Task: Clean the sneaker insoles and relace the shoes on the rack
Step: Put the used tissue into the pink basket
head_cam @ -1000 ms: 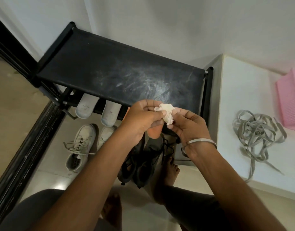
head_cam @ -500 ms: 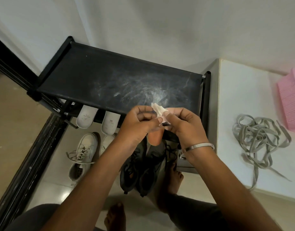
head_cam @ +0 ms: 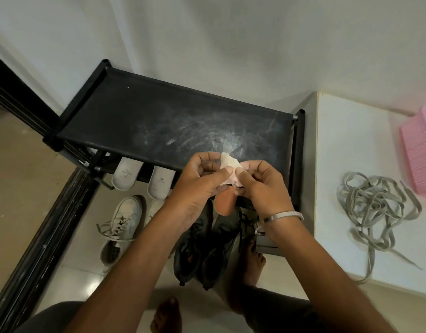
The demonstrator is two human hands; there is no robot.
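Note:
Both hands meet over the front edge of the black shoe rack (head_cam: 135,116). My left hand (head_cam: 200,179) and my right hand (head_cam: 262,186) pinch a small crumpled white cloth (head_cam: 228,168) between their fingertips. An orange insole (head_cam: 225,203) hangs below the hands; which hand holds it I cannot tell. On the floor below stand a pair of black sneakers (head_cam: 204,251) with black laces and a white sneaker (head_cam: 122,224) with loose laces. Two white insoles (head_cam: 126,175) lean out from under the rack's top shelf.
A tangle of grey laces (head_cam: 375,212) lies on the white side table (head_cam: 346,131) at right, beside a pink basket (head_cam: 421,150). The rack's top shelf carries white dust smears. My bare feet (head_cam: 253,265) stand by the black sneakers. A dark frame runs along the left.
The hands have worked the cloth, which now sticks up between the fingertips. The view has tilted so the rack sits lower in the picture.

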